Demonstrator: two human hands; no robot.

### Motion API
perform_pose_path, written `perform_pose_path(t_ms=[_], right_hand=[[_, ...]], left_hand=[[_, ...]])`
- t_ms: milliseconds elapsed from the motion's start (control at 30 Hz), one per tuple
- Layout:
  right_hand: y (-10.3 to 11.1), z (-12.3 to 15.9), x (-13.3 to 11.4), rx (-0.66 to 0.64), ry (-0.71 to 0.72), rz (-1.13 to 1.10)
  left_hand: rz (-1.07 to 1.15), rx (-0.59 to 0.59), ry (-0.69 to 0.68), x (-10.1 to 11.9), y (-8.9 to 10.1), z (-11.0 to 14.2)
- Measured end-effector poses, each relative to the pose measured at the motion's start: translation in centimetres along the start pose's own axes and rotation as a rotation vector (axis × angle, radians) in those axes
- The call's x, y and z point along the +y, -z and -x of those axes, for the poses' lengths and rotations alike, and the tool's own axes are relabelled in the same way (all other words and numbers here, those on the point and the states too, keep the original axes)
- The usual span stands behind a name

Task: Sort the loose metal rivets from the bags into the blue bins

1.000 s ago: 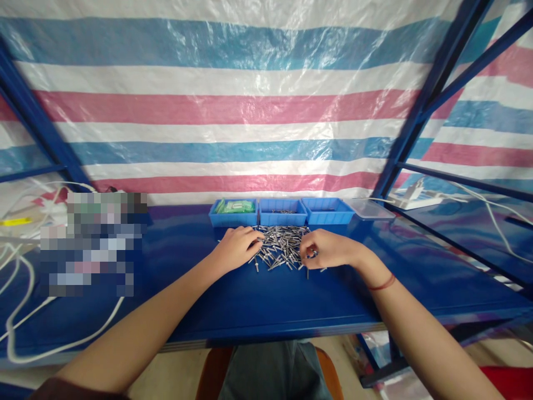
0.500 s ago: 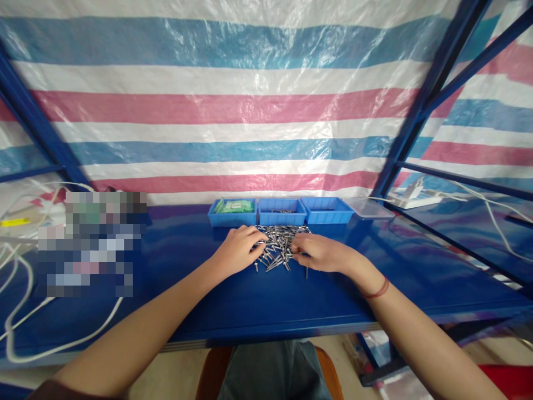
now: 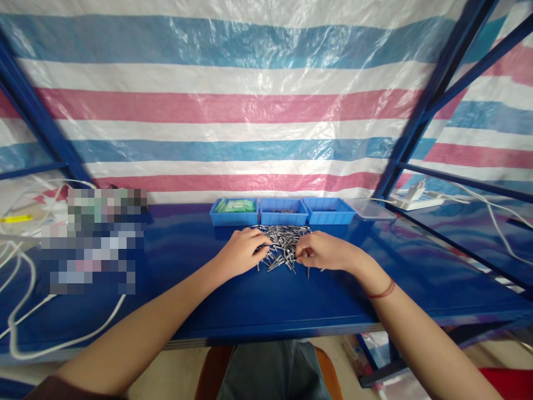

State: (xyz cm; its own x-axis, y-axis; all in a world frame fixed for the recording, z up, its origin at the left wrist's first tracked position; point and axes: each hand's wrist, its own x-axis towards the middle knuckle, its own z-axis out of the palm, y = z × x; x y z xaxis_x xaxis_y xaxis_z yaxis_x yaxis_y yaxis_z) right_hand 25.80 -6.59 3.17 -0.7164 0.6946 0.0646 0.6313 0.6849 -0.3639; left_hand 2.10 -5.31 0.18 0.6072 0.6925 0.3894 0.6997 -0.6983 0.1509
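Note:
A pile of small silvery metal pins (image 3: 283, 244) lies on the blue table (image 3: 266, 303), just in front of three blue bins. My left hand (image 3: 241, 251) rests on the pile's left edge with its fingers curled among the pins. My right hand (image 3: 325, 251) sits at the pile's right edge, fingers bent and pinched over some pins. What either hand grips is too small to make out. A red string circles my right wrist.
Three blue bins stand at the back: the left bin (image 3: 234, 211) holds green packets, the middle bin (image 3: 283, 211) a few pins, the right bin (image 3: 328, 210). A clear lid (image 3: 370, 209) lies beside them. White cables (image 3: 25, 311) trail at left. Blue frame posts rise on both sides.
Both hands have drawn closer together across the pile, bunching the pins into a tighter heap. My right hand shifted slightly left and then back; my left hand stayed on the left edge.

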Motion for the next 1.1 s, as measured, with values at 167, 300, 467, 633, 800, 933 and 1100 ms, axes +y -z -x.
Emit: perform_pose_path(t_ms=[167, 300, 467, 633, 800, 933, 1100], right_hand=[[0.3, 0.1, 0.0, 0.101, -0.021, 0.022], [0.2, -0.1, -0.3, 0.246, 0.028, -0.158], [-0.7, -0.9, -1.1, 0.332, 0.087, -0.345], [-1.0, -1.3, -1.5, 0.453, 0.048, -0.384], [-0.9, -1.2, -1.6, 0.550, 0.050, -0.355], [-0.9, -1.2, -1.8, 0.608, 0.074, -0.354], [-0.9, -1.0, -2.0, 0.665, 0.120, -0.429]], left_hand=[[0.099, 0.063, -0.035, 0.5, 0.1, -0.1], [0.290, 0.168, -0.022, 1.7, -0.3, -0.3], [0.446, 0.275, 0.065, 2.8, -0.2, -0.3], [0.405, 0.337, 0.050, 2.9, 0.4, -0.2], [0.402, 0.368, 0.025, 3.0, 0.6, -0.1], [0.391, 0.376, 0.026, 3.0, 0.7, -0.1], [0.393, 0.374, 0.030, 2.8, 0.5, -0.2]])
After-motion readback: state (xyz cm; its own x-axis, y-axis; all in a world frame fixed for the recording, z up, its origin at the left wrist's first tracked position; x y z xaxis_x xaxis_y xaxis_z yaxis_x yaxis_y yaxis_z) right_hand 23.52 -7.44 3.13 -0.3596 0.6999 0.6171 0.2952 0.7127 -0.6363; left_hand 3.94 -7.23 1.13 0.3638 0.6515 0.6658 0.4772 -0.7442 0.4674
